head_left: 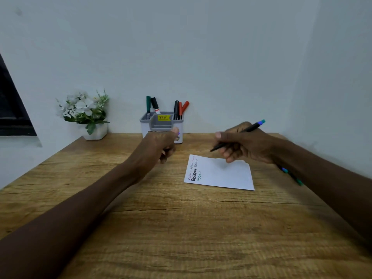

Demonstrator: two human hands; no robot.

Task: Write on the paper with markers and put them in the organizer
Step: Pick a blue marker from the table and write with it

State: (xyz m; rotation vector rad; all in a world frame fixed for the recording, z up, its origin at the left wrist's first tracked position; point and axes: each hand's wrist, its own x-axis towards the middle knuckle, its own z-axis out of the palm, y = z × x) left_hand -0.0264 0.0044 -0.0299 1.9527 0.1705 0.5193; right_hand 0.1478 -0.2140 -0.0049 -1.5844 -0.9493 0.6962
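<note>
My right hand (243,144) grips a thin black marker (250,128) with a teal and blue end, its tip pointing left, just above the far edge of the white paper (227,176). The paper lies on the wooden desk and carries several lines of coloured writing along its left side. My left hand (163,146) is closed in front of the organizer, and a small purple piece, perhaps a cap, shows at its thumb. The grey and white organizer (162,123) stands at the wall with green, black and red markers upright in it.
A white pot of artificial flowers (86,113) stands at the back left of the wooden desk (161,228). Another marker (291,176) lies on the desk partly under my right forearm. A dark window frame (12,109) is at the far left.
</note>
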